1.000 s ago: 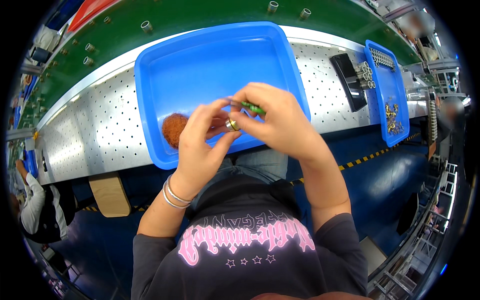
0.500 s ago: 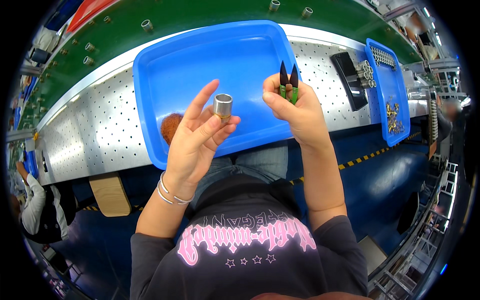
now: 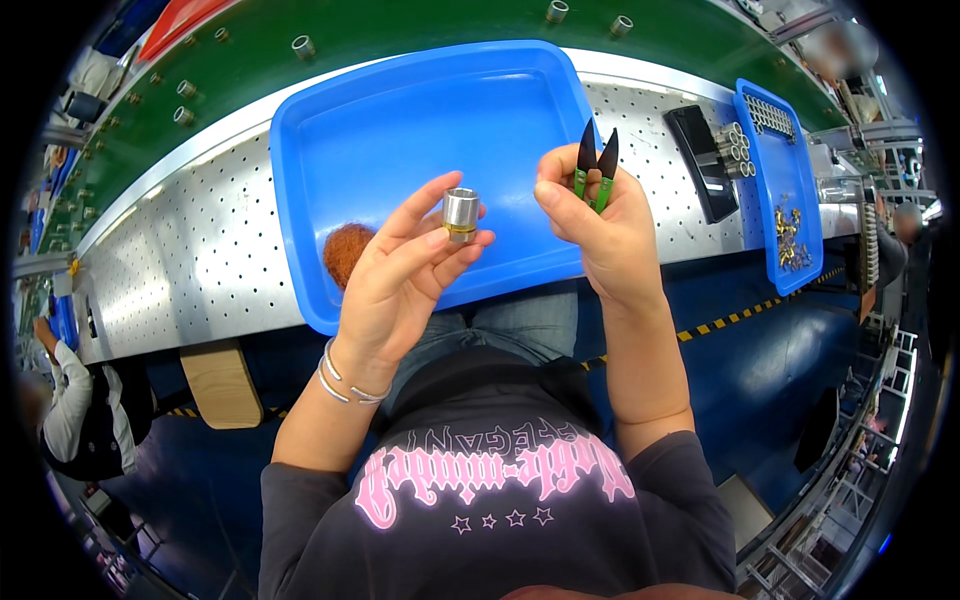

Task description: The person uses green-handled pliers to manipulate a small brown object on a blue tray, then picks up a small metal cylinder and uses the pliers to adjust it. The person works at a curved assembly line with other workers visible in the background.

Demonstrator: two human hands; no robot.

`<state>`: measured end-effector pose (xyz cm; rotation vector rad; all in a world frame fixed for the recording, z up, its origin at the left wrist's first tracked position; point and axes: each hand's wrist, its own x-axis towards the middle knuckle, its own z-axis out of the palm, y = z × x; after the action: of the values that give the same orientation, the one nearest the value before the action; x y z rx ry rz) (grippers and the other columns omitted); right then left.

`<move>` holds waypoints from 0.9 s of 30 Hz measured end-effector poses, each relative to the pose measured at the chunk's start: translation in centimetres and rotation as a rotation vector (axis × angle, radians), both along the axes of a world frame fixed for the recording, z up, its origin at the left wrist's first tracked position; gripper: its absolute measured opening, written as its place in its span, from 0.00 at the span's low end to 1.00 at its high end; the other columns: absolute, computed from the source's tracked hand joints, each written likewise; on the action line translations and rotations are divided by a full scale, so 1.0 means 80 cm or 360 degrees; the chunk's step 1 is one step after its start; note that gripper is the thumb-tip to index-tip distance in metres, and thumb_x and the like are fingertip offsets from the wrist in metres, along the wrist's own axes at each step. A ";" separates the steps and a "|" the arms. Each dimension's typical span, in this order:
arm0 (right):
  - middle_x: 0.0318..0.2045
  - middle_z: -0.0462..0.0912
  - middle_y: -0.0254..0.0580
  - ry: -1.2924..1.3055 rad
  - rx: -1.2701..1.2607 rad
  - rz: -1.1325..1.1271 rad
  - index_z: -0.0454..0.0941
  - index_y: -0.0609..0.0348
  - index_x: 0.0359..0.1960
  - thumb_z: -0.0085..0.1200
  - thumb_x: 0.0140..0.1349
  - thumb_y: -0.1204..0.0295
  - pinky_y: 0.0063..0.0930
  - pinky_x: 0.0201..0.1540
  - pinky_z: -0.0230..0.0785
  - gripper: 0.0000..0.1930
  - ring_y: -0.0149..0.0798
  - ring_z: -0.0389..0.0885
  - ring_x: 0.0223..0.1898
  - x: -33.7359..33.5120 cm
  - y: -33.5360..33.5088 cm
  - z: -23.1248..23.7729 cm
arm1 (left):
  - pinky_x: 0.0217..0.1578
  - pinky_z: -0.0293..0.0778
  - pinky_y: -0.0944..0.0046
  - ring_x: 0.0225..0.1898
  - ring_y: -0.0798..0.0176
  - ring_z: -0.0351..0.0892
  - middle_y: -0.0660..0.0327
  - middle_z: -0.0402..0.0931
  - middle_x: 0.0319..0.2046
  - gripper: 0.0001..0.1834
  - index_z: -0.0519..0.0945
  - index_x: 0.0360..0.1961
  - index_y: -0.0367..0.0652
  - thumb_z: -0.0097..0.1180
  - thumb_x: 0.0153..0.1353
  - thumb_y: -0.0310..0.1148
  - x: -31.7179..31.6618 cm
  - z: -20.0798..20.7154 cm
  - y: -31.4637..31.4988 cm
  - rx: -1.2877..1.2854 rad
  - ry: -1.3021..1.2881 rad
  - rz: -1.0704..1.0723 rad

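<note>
My left hand [image 3: 395, 275] pinches a short silver metal sleeve [image 3: 461, 208] between thumb and fingers. A brass-coloured ring circles the sleeve's lower end, and its open end points up and away from me. In my right hand [image 3: 608, 228] is a pair of thread snips [image 3: 604, 193] with green handles, held in the closed fingers. The snips' two black blades point away from me and stand apart, to the right of the sleeve and not touching it. Both hands are above a large blue tray [image 3: 430, 120]. A round brown fibrous scouring pad [image 3: 347, 252] sits in the tray's near left corner.
The perforated metal bench [image 3: 180, 250] runs beneath the tray. A black phone-like slab [image 3: 700, 165] and several stacked metal rings [image 3: 737, 150] lie right, beside a smaller blue tray [image 3: 768, 190] with rings and brass pieces. Beyond is a green conveyor [image 3: 400, 22] with scattered sleeves.
My left hand has moved slightly right and turned the sleeve, so more of its side and brass ring show. My right hand has shifted slightly right with the snips, whose blades now lean rightward.
</note>
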<state>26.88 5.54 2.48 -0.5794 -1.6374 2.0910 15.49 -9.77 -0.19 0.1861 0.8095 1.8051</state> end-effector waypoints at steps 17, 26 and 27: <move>0.22 0.69 0.25 0.0072 0.0382 0.0096 0.73 0.63 0.30 0.55 0.54 0.78 0.11 0.23 0.53 0.04 0.17 0.62 0.22 -0.016 -0.014 0.021 | 0.50 0.71 0.65 0.47 0.58 0.74 0.55 0.71 0.45 0.22 0.67 0.56 0.39 0.48 0.59 0.25 0.001 0.000 -0.005 -0.0029 0.0027 0.0123; 0.22 0.71 0.27 0.0095 0.0356 0.0169 0.73 0.63 0.30 0.55 0.54 0.78 0.11 0.24 0.56 0.04 0.17 0.64 0.23 -0.023 -0.020 0.028 | 0.49 0.71 0.65 0.46 0.58 0.75 0.56 0.73 0.44 0.22 0.69 0.54 0.40 0.53 0.57 0.25 0.003 -0.005 -0.004 -0.0102 0.0169 0.0162; 0.22 0.71 0.27 0.0097 0.0357 0.0170 0.73 0.63 0.30 0.55 0.54 0.77 0.11 0.24 0.56 0.05 0.17 0.64 0.23 -0.024 -0.021 0.029 | 0.49 0.70 0.65 0.46 0.58 0.75 0.56 0.73 0.44 0.22 0.69 0.54 0.40 0.53 0.57 0.25 0.003 -0.004 -0.004 -0.0107 0.0190 0.0166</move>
<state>24.99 3.87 4.80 -0.3587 -1.8714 1.9398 15.74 -10.07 -0.54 0.2130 0.9787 1.8749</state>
